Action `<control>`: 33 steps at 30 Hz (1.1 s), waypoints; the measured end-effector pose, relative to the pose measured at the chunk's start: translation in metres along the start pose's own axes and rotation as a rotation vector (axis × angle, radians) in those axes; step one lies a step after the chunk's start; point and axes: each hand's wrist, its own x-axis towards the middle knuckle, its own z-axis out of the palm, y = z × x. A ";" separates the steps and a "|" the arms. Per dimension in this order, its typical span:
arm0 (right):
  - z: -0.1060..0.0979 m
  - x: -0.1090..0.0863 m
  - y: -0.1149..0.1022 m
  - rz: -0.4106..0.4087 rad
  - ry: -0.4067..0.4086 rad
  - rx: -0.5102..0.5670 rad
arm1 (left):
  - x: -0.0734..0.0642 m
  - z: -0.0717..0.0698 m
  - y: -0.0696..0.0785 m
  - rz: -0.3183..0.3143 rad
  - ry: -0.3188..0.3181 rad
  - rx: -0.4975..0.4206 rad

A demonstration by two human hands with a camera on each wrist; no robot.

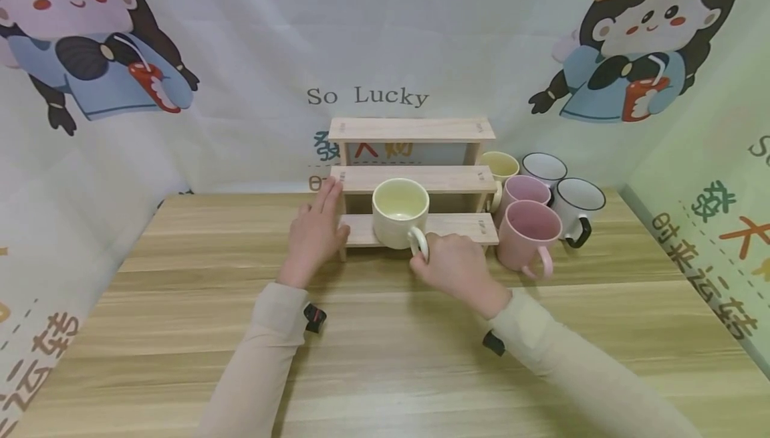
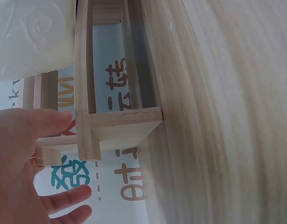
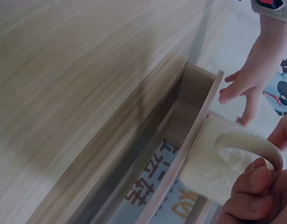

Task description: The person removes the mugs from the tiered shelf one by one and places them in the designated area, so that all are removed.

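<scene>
A pale yellow mug (image 1: 391,227) is upright at the lowest step of a three-tier wooden shelf (image 1: 460,227), close against its board in the left wrist view. My right hand (image 1: 457,264) grips the mug's handle, its fingers curled round it in the right wrist view. At the shelf's left end is my left hand (image 1: 314,234), fingers extended. Its thumb (image 2: 55,121) lies close to the wooden step's end in the left wrist view; whether it presses there I cannot tell.
Right of the shelf stand two pink mugs (image 1: 529,241), two white mugs with dark rims (image 1: 571,207) and another yellow mug (image 1: 505,169), partly hidden. Behind the wooden table (image 1: 385,358) hangs a printed cloth (image 1: 252,43).
</scene>
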 end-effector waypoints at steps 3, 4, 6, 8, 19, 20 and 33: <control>0.000 0.001 0.005 0.009 0.036 -0.002 | 0.000 0.000 0.000 0.000 -0.001 0.004; 0.001 0.001 0.006 0.009 0.051 0.004 | 0.000 0.000 0.000 0.000 0.000 0.003; 0.002 0.002 0.008 -0.003 0.087 0.012 | 0.001 -0.001 -0.001 -0.001 -0.001 0.005; 0.003 0.005 0.009 -0.014 0.116 0.024 | 0.001 -0.001 -0.001 -0.002 0.000 0.006; 0.010 0.013 0.008 -0.090 0.224 0.041 | 0.000 0.001 -0.001 0.003 0.003 0.011; 0.011 0.013 0.008 -0.091 0.230 0.038 | 0.000 0.001 -0.001 0.004 0.003 0.012; 0.011 -0.004 0.017 -0.105 0.304 0.063 | 0.000 0.000 0.001 -0.003 -0.010 0.013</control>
